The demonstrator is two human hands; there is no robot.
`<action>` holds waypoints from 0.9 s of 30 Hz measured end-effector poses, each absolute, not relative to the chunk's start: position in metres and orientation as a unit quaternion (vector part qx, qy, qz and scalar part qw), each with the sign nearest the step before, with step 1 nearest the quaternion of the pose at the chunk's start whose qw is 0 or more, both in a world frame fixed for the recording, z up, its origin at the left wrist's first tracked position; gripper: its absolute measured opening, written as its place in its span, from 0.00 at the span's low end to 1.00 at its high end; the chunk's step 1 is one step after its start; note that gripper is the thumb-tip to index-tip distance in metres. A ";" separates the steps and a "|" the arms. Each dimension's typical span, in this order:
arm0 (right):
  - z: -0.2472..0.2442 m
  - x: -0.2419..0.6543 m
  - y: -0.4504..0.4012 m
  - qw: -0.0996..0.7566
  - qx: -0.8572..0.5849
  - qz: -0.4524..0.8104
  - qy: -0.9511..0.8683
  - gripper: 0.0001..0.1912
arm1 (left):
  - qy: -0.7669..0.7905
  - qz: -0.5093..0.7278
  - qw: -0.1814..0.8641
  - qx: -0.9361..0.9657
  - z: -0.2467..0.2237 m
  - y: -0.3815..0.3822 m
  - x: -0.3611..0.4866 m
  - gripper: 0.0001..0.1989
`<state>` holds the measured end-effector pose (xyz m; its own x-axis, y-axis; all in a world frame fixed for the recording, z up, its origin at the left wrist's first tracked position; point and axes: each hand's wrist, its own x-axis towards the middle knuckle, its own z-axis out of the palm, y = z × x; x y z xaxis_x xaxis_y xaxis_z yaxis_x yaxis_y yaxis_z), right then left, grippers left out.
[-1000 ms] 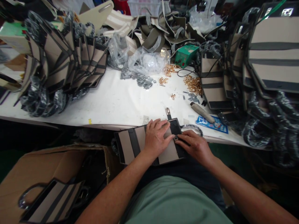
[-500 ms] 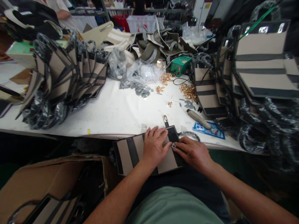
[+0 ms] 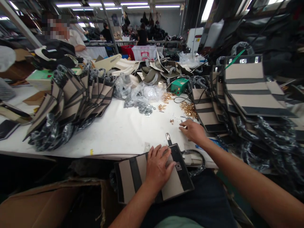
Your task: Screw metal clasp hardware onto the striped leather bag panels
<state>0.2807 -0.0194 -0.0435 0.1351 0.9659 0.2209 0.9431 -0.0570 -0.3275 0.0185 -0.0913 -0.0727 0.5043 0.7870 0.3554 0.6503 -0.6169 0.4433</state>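
Note:
A handbag piece (image 3: 138,164) in beige and black, with a plastic-wrapped handle (image 3: 201,160) and a strap with a metal clasp (image 3: 168,137), rests partly on my lap against the table edge. Across its beige face my left hand (image 3: 158,164) lies flat, fingers spread. Beside its thumb, a small metal plate (image 3: 178,166) sits on the black band. My right hand (image 3: 193,130) reaches over the white table, fingers slightly curled and apart, with nothing visible in them. Close to its fingertips are small dark metal plates (image 3: 186,117) and a few gold fittings (image 3: 171,121).
Stacks of similar bag pieces stand left (image 3: 73,98) and right (image 3: 245,74). Gold fittings (image 3: 188,109), silver discs (image 3: 145,109) and a green box (image 3: 179,86) lie between. Below left is an open cardboard box (image 3: 47,202). A person (image 3: 76,39) is at the back left.
My right hand has left the metal plate on the bag piece and moved forward to the small parts. My left hand stays on the piece. The head view has tilted up.

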 end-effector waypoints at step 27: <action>-0.027 0.214 -0.109 0.418 -0.639 0.417 -0.492 0.14 | 0.418 0.249 0.161 0.859 -0.071 -0.090 0.019 0.24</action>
<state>0.2142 -0.1088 -0.0272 0.1670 0.9785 -0.1214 0.2809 -0.1653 -0.9454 0.0188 -0.0903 -0.0708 0.5272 0.7978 0.2926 0.6370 -0.5990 0.4853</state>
